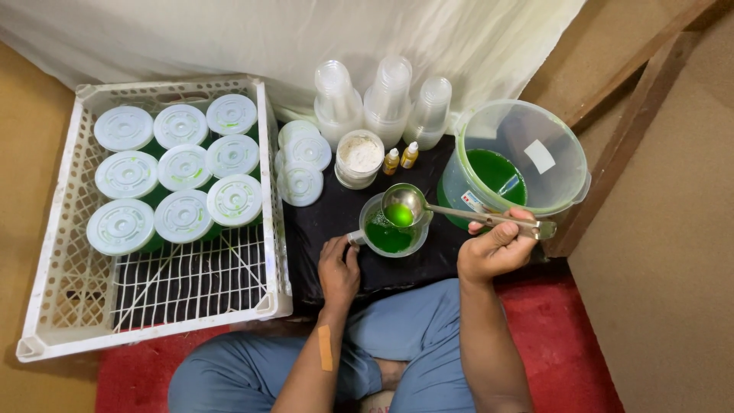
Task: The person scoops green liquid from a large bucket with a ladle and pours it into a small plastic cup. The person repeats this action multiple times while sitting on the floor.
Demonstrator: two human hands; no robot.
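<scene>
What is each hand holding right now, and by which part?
The right hand grips a metal ladle near the end of its handle. The left hand holds the clear jug of green liquid by its side handle.

Floor-level corner w/ draped cloth backdrop, warm indoor light.
White cloth sheet [252, 34] hangs across the back, creased, lower edge meeting the floor. Tan floor [30, 191] on the left; tan panel [665, 252] on the right, w/ dark wooden beams [634, 99] running diagonally beside it. Red mat [566, 344] along the bottom, black cloth [329, 222] spread at centre. Light is even, shadows soft.
</scene>
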